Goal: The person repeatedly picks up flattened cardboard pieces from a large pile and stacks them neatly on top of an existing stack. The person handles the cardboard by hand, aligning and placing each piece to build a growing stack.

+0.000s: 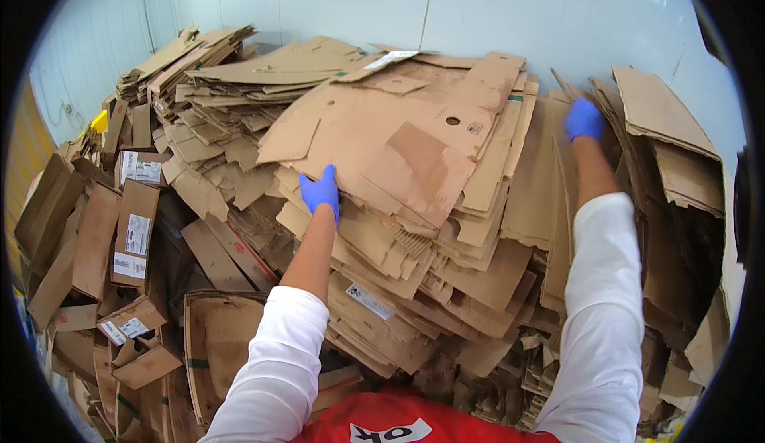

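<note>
A wide stack of flattened cardboard sheets (382,140) lies in front of me, its top sheet brown with a darker damp patch and a round hole. My left hand (321,194), in a blue glove, touches the near left edge of the upper sheets. Its thumb and forefinger are spread apart; the other fingers are partly hidden. To the right, my right hand (585,119), also gloved in blue, is closed at the upper edge of an upright cardboard sheet (558,172) leaning beside the stack. Its fingertips are hidden.
Opened cardboard boxes (135,232) with white labels lie tumbled at the left. More flattened cardboard (271,72) is piled behind them. Bent, upright cardboard pieces (669,116) crowd the right side. A pale panelled wall (494,9) stands behind everything. Torn layers (510,379) lie near my body.
</note>
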Motion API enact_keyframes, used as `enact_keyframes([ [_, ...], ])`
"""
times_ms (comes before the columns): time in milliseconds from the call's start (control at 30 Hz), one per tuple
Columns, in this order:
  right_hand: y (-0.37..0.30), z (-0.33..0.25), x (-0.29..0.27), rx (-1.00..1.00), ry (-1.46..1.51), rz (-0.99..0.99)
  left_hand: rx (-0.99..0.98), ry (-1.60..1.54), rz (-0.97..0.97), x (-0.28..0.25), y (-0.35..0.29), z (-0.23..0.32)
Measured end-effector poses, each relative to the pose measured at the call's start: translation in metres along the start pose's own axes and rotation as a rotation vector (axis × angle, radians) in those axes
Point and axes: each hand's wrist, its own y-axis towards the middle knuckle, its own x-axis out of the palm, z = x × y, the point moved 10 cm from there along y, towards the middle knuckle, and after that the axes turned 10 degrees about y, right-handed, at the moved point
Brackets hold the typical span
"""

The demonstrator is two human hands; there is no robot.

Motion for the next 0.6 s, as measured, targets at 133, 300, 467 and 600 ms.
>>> enact_keyframes([
  [133,0.021,0.016,-0.003,-0.036,-0.015,-0.082,-0.025,0.017,0.026,-0.003,-0.009,0.003],
  [300,-0.056,-0.036,0.049,-0.144,0.216,-0.304,0.014,0.038,0.006,-0.006,-0.008,0.006],
  [467,-0.088,-0.077,0.087,0.155,0.539,-0.24,0.011,0.015,0.021,0.001,0.004,-0.01],
  [600,-0.08,-0.07,0.137,0.342,0.633,-0.432,0.035,0.007,0.022,0.008,0.015,-0.021],
])
